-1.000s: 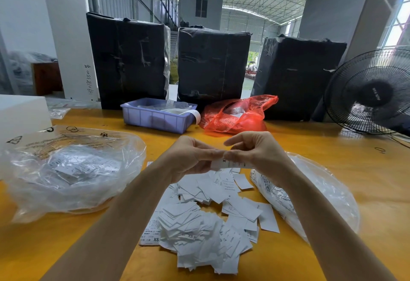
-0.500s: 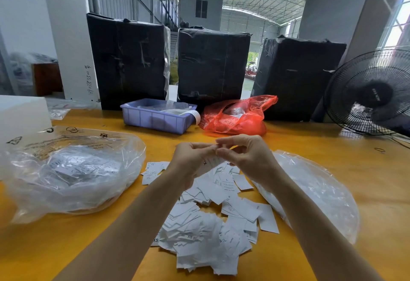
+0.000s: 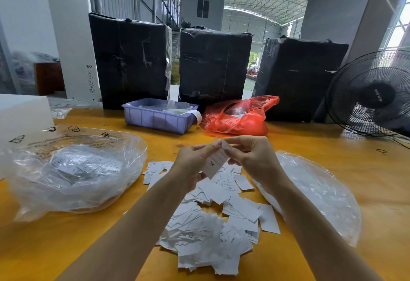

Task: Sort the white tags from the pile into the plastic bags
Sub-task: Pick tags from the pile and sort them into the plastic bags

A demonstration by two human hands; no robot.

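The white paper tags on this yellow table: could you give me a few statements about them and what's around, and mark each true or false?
1. Both hands, left and right, hold one white paper tag printed XL. True.
2. The pile of loose white tags lies inside the purple plastic tray. False: it lies on the yellow table, between the forearms.
3. A clear plastic bag on the person's left already holds tags. True.
4. The red plastic bag sits left of the purple tray. False: it sits to the tray's right.
5. A black fan stands at the far right. True.
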